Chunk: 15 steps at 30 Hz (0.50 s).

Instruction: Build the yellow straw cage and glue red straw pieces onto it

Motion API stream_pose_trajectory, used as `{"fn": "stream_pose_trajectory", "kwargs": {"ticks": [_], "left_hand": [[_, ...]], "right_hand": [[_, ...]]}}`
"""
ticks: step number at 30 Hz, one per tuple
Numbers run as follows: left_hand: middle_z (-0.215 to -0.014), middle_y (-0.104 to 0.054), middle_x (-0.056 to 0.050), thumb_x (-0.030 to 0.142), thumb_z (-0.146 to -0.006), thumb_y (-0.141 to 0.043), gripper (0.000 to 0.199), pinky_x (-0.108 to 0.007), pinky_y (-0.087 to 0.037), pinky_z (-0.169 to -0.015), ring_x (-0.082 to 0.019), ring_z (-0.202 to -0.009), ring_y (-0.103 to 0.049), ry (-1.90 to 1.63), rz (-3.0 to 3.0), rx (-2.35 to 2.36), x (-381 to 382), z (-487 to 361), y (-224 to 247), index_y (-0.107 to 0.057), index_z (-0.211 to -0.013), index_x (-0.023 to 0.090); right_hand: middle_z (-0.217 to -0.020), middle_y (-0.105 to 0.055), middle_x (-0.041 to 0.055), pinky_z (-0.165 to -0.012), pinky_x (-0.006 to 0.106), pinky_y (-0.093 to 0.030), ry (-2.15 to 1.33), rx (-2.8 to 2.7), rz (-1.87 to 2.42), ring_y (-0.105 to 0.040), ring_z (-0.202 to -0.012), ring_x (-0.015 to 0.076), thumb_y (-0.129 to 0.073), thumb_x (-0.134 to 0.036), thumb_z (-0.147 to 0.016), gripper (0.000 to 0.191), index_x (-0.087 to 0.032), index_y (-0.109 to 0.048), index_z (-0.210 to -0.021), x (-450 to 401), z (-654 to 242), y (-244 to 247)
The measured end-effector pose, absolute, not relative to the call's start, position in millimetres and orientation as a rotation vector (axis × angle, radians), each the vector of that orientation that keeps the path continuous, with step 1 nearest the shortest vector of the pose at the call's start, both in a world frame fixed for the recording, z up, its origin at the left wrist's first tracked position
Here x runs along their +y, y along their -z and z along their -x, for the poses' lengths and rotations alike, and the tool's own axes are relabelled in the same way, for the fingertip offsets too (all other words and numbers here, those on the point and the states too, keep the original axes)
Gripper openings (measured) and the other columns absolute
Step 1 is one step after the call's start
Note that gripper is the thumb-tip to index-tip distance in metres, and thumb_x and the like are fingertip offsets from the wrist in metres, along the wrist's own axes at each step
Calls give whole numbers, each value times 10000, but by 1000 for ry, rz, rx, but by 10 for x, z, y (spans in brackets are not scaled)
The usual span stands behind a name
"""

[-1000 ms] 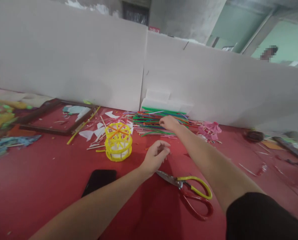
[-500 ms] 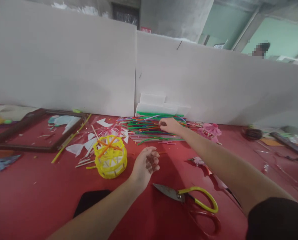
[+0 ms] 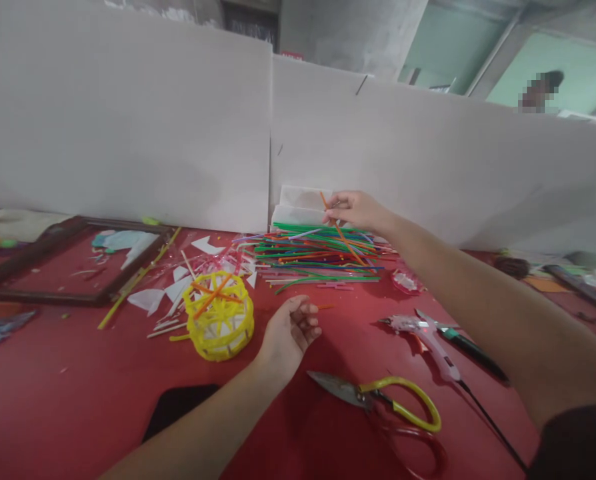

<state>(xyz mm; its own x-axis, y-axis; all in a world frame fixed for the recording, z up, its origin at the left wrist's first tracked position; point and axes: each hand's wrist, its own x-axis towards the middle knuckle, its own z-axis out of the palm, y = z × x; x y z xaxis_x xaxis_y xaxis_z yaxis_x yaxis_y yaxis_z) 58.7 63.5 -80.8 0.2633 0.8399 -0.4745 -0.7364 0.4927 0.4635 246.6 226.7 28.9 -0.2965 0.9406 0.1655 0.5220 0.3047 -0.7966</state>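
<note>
on the head camera i have the right hand (image 3: 357,208) raised at the pile of coloured sticks (image 3: 303,248), its thumb and fingers pinched on an orange stick (image 3: 349,245). the stick slants down to the right across the pile — i can't tell whether its lower end touches. the left hand (image 3: 287,339) is low over the red table (image 3: 103,400), fingers loosely curled, nothing visible in them. left of it i see the yellow round frame (image 3: 219,320), orange strips crossed on top. scissors (image 3: 365,398) and a pink glue gun (image 3: 432,343) lie to its right.
</note>
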Motion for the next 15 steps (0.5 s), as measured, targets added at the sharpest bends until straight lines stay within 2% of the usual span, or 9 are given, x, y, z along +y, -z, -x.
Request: {"fn": "stream_pose_trajectory", "kwargs": {"ticks": [7, 15], "left_hand": [[-624, -628, -1, 137, -850, -509, 92, -233, -500, -493, -108, -483, -576, -1068, -105, 741, 660, -579, 835, -593, -818, 152], [-634, -634, -10, 132, -834, -508, 90, -245, -505, -493, -113, -484, -581, -1019, -90, 737, 636, -588, 832, -596, -822, 142]], "right_hand": [[-807, -733, 40, -710, 296, -537, -1159, -1586, 1160, -663, -678, 126, -662, -192, -859, 111, -174, -558, -824, 2257, -2472, -341], [-771, -724, 21, -693, 250, -541, -1394, -1478, 1151, -676, -688, 118, -621, -148, -863, 76, -181, -574, -815, 2244, -2464, -265]]}}
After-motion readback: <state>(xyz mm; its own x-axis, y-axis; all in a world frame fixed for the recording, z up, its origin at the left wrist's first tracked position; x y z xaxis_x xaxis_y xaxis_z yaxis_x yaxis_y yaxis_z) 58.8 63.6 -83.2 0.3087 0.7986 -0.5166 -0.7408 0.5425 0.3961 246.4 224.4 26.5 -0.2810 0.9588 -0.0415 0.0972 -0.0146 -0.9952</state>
